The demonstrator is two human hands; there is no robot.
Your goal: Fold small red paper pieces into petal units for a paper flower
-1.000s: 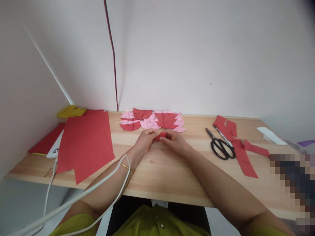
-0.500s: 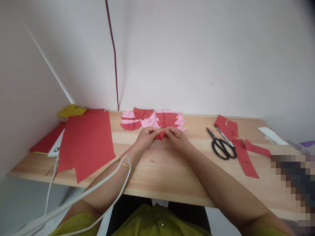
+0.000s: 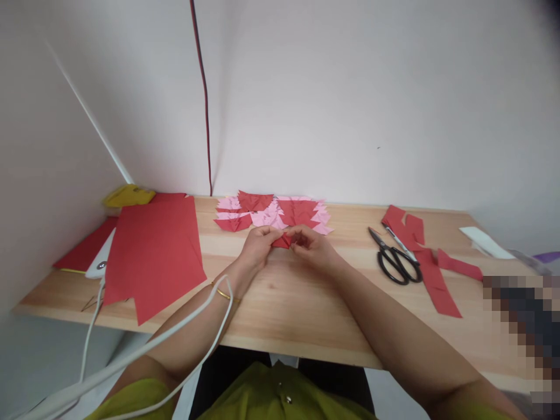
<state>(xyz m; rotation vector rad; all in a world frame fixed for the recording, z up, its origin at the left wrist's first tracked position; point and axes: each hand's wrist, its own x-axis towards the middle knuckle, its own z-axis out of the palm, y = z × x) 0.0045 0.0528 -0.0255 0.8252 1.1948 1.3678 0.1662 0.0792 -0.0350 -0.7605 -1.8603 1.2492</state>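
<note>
Between my two hands, just above the wooden table, is a small folded piece of red paper [image 3: 281,240]. My left hand [image 3: 259,244] pinches its left end between thumb and fingers. At the right end, my right hand [image 3: 312,246] has its thumb and fingertips closed on the paper's edge; its other fingers curl inward. Right behind my hands lie rows of folded pink paper pieces [image 3: 268,219] and folded red paper pieces [image 3: 297,212], overlapping one another.
To the left lie large red paper sheets [image 3: 153,256], a yellow item [image 3: 129,196] and a white device [image 3: 100,259] with a cord. Black-handled scissors [image 3: 396,262], a pen [image 3: 399,240] and red paper strips [image 3: 437,286] are on the right. A white cable [image 3: 144,350] crosses my left arm.
The red paper has turned from a downward-pointing shape to a flatter, sideways one. My right fingers have shifted and curled more at its right end. My left hand keeps its hold.
</note>
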